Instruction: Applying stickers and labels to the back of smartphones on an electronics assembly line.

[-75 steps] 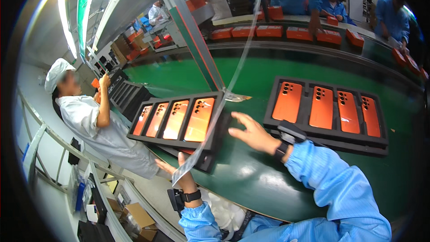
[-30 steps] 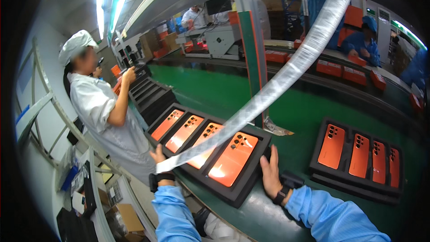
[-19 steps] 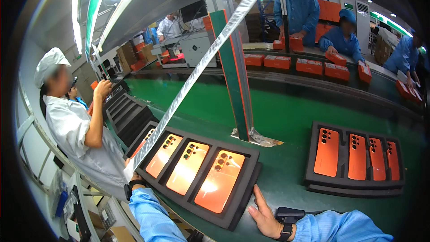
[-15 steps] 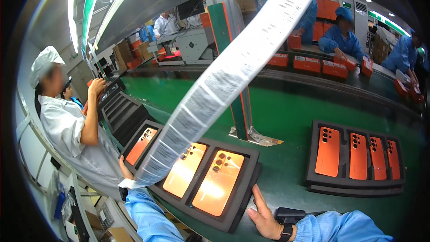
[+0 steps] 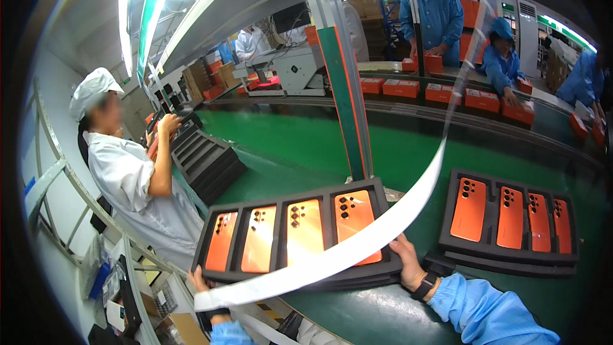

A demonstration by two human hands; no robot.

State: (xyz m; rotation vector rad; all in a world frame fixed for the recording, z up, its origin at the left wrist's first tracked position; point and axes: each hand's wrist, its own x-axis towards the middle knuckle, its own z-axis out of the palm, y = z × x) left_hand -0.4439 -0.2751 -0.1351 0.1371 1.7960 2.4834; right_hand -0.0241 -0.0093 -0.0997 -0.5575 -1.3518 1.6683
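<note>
A black foam tray (image 5: 329,217) with several orange phones (image 5: 303,236), backs up and cameras at the far end, lies in front of me, over what looks like more foam. My left hand (image 5: 200,279) grips its near left corner, partly hidden by a white strip (image 5: 377,239). This strip curves from the upper right across the tray's near side to my left wrist. My right hand (image 5: 410,262) is closed on the tray's right end, fingers at the edge and a dark band on the wrist.
Another foam tray (image 5: 511,259) of orange phones sits to the right on the green bench. Empty-slotted black trays (image 5: 207,163) are stacked at the left, near a co-worker in white (image 5: 121,160). A post (image 5: 341,89) rises behind my tray. Orange boxes (image 5: 440,94) line the far conveyor.
The tray has turned to lie more squarely across the view, and all its phones show. My right hand has moved up and right with its end. The strip has swung lower, across the tray.
</note>
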